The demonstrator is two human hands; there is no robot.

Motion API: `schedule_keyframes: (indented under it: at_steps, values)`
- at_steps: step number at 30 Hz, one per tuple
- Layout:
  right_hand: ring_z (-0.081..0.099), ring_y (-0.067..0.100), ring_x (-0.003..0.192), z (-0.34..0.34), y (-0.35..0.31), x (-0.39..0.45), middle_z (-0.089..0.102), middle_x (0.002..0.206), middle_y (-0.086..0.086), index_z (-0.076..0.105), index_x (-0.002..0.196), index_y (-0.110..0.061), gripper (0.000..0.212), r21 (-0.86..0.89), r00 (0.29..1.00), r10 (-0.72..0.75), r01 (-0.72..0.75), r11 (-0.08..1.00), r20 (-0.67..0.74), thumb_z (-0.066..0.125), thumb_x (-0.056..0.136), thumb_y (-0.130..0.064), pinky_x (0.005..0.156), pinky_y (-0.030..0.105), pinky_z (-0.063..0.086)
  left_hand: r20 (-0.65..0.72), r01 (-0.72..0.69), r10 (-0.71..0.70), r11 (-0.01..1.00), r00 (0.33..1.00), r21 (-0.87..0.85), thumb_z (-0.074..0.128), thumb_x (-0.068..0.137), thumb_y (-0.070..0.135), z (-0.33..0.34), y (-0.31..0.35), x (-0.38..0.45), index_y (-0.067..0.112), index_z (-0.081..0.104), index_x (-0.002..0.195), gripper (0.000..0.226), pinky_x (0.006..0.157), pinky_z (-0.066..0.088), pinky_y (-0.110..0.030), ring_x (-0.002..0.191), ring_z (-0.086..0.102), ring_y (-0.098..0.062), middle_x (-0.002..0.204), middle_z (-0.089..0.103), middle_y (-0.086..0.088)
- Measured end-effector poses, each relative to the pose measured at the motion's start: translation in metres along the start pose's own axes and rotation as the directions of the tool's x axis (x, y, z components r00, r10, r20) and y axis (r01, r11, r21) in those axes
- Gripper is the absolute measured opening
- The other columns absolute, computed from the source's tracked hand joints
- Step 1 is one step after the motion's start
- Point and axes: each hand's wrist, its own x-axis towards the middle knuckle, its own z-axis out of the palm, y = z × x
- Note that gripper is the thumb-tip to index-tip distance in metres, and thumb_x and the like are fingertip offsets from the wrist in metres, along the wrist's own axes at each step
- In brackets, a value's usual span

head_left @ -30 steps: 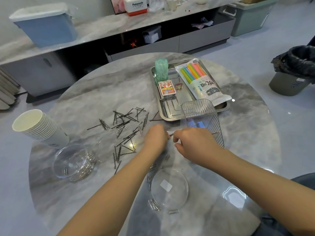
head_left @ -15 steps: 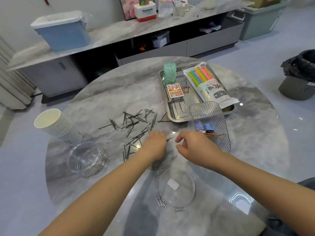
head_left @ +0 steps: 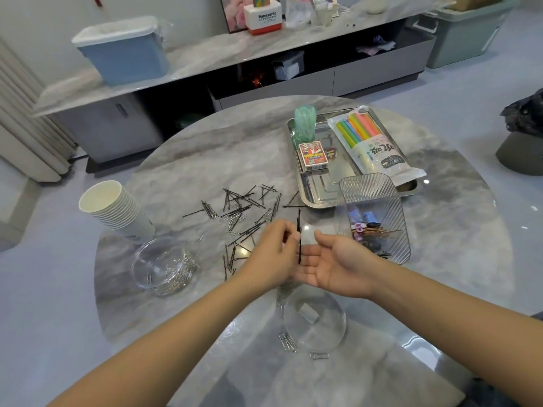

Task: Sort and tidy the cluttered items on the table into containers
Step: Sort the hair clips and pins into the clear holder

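Left hand [head_left: 274,254] pinching an upright hairpin [head_left: 299,239] above the flat, wide-open right hand [head_left: 335,264] beside the ribbed bin [head_left: 379,207]: likely to slip onto the bench [head_left: 176,171].

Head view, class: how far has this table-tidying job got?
Done: some paper clips lie in the round glass bowl, some pins in the ribbed clear bin. In hand: the left hand pinches a black hairpin over the open right hand. Left: the scattered pins.
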Motion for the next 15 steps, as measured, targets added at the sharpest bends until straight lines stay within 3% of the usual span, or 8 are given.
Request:
schedule_keyframes:
  at_steps: [2,5,10,15]
  values:
    - [0.068,0.031,0.081,0.000,-0.003,-0.001,0.066,0.090,0.021,0.056,0.105,0.007,0.047,0.044,1.000,-0.028,0.028,0.999,0.003,0.030,0.102,-0.032,0.072,0.042,0.057,-0.041,-0.150,0.154,0.985,0.987,0.085,0.043,0.096,0.021,0.006,-0.007,-0.002,0.024,0.044,0.087,0.009,0.075,0.033,-0.016,0.087,0.043,-0.010,0.089,0.042,0.013]
    - [0.061,0.027,0.086,-0.002,-0.007,0.000,0.060,0.091,0.017,0.056,0.099,0.004,0.041,-0.021,0.997,-0.069,0.069,0.997,-0.028,0.033,0.101,-0.030,0.071,0.039,0.057,-0.066,-0.232,0.244,0.960,0.967,0.158,0.042,0.089,0.027,0.012,-0.016,-0.002,0.022,0.045,0.090,0.006,0.086,0.034,-0.021,0.096,0.042,-0.011,0.094,0.041,0.014]
    - [0.060,0.026,0.088,-0.003,-0.004,0.002,0.059,0.094,0.014,0.058,0.106,0.000,0.030,-0.172,0.994,-0.108,0.106,0.979,-0.004,0.039,0.098,-0.023,0.088,0.041,0.051,-0.080,-0.176,0.185,0.979,0.980,0.104,0.054,0.090,0.021,0.014,-0.018,-0.003,0.023,0.051,0.089,0.004,0.095,0.035,-0.021,0.104,0.044,-0.012,0.103,0.044,0.006]
    - [0.062,0.024,0.083,-0.005,0.001,0.005,0.062,0.090,0.010,0.061,0.107,-0.002,0.030,-0.303,0.979,-0.202,0.190,0.934,-0.008,0.036,0.101,-0.018,0.079,0.038,0.054,-0.135,-0.080,0.087,0.995,0.987,0.055,0.061,0.088,0.016,0.016,-0.010,-0.007,0.022,0.055,0.087,0.009,0.092,0.039,-0.024,0.100,0.048,-0.013,0.098,0.048,0.005]
